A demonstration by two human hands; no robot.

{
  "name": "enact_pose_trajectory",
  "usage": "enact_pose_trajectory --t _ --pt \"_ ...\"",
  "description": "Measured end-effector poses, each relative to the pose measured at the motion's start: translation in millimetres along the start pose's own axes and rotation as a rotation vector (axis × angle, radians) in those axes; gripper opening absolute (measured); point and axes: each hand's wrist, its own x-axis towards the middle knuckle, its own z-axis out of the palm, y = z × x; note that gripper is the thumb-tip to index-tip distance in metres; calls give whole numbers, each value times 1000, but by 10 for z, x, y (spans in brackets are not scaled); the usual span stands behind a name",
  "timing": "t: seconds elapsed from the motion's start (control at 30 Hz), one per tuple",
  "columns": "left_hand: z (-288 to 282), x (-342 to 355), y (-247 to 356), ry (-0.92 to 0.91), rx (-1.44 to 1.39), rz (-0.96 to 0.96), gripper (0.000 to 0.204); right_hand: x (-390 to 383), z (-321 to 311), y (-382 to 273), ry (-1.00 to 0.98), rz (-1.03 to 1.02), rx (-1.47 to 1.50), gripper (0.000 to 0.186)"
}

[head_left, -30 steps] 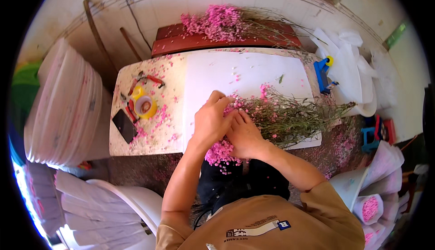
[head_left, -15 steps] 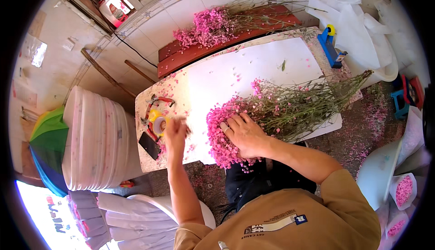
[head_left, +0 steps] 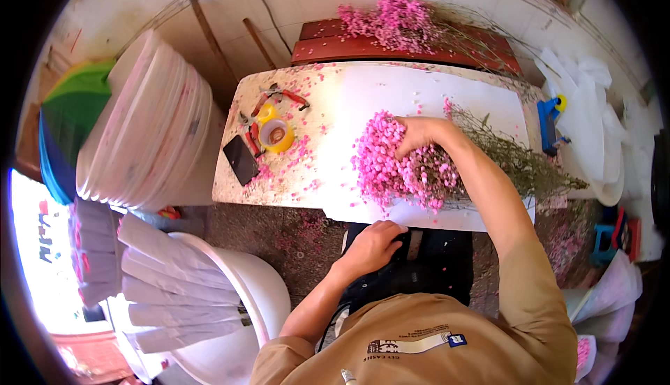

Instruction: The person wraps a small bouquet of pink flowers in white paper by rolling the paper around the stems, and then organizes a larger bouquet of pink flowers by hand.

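Note:
A bunch of small pink flowers (head_left: 380, 151) lies on a white paper sheet (head_left: 363, 92), its green stems (head_left: 516, 158) pointing right. My right hand (head_left: 422, 134) reaches over the bunch and grips its far side just behind the flower heads; some fingertips are hidden among the blossoms. At the sheet's front edge is my left hand (head_left: 371, 247), fingers curled closed, their tips meeting the paper's edge above my lap.
On the table's left lie a yellow tape roll (head_left: 276, 136), red-handled pliers (head_left: 289, 96) and a phone (head_left: 240, 159). A blue tape dispenser (head_left: 549, 128) stands right. More pink flowers (head_left: 401, 25) rest on a red bench (head_left: 317, 46). Stacked buckets (head_left: 150, 127) stand left; a white tub (head_left: 272, 294) holds wrapped bundles.
My left hand has come from beside the tape roll down to the paper's front edge. My right hand has shifted from atop the blossoms to the bunch's far side. The view has turned.

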Motion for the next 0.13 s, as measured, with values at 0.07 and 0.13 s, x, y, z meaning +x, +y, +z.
enact_pose_trajectory --t 0.07,0.13 --pt "136 64 -23 21 79 35 37 -115 148 -14 70 -75 -86 106" --pt "219 62 -21 43 280 94 39 -348 280 -229 122 25 -263 108"
